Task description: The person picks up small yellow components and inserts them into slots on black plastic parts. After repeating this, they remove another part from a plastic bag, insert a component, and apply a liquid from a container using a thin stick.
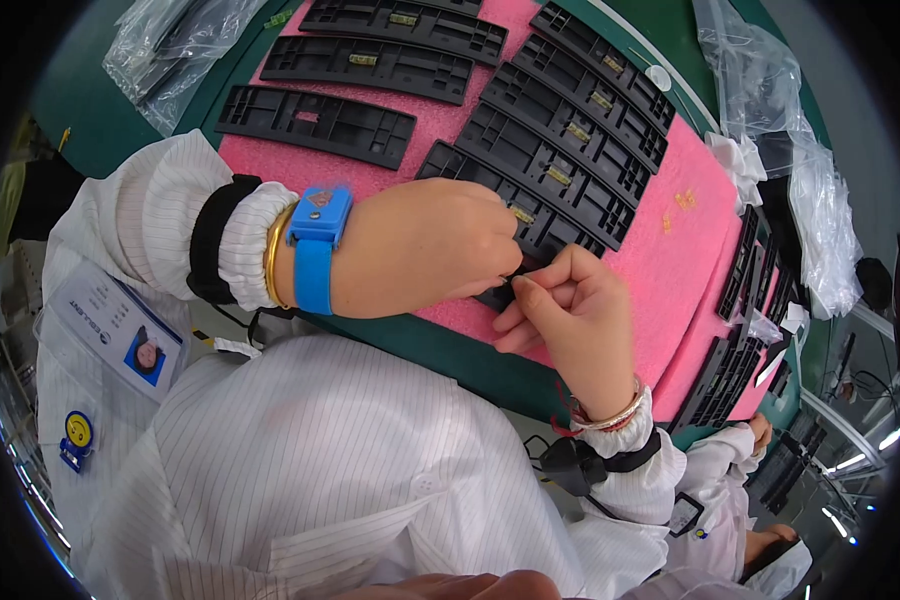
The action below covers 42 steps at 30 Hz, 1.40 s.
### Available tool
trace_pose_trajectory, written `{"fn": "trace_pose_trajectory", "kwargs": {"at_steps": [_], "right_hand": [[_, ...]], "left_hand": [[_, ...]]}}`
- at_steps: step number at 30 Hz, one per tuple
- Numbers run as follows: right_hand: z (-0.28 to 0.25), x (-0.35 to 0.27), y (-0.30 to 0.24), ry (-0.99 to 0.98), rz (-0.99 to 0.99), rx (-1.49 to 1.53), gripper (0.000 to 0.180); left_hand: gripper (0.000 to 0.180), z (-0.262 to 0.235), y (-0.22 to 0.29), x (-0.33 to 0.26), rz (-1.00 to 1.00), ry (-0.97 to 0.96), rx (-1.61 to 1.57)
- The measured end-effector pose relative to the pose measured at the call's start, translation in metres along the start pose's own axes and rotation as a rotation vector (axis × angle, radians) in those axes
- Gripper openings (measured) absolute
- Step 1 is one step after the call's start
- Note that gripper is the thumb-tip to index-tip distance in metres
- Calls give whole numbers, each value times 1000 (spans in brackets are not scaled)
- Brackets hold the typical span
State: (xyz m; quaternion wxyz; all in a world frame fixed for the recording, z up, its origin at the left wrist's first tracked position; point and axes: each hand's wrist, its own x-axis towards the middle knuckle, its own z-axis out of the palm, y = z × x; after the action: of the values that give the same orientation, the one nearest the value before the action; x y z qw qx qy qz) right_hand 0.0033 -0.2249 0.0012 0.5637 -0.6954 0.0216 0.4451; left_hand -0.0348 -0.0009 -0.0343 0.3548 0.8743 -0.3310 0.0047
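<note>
My left hand [445, 240], with a blue wrist strap [316, 240] on its wrist, is closed with its fingers curled. Its fingertips meet those of my right hand [578, 305], whose thumb and forefinger are pinched together. A small dark bit shows between the fingertips, too hidden to name. Just beyond both hands lies a black plastic panel [448, 163], partly covered by my left hand. Several similar ribbed panels, such as this black panel [560, 130], lie in rows on the pink foam mat [660, 250]. Many carry a small yellow-green piece [558, 175] at their middle.
A panel [260, 112] at left has a bare opening showing pink. Small yellow scraps [685, 198] lie on the mat's right. Clear plastic bags [820, 220] sit at right and far left. More black panels [705, 385] lie at right, near another person's sleeve [715, 460].
</note>
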Motion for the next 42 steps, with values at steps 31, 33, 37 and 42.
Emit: {"fn": "trace_pose_trajectory", "kwargs": {"at_steps": [31, 33, 37, 42], "right_hand": [[13, -16, 18, 161, -114, -94, 11], [13, -16, 18, 168, -122, -92, 11], [12, -16, 20, 151, -146, -112, 11], [11, -15, 22, 152, -165, -123, 11]], "left_hand": [[27, 5, 7, -7, 81, 81, 95], [18, 9, 7, -7, 82, 105, 141], [13, 9, 8, -7, 78, 137, 195], [14, 11, 7, -7, 83, 148, 201]]}}
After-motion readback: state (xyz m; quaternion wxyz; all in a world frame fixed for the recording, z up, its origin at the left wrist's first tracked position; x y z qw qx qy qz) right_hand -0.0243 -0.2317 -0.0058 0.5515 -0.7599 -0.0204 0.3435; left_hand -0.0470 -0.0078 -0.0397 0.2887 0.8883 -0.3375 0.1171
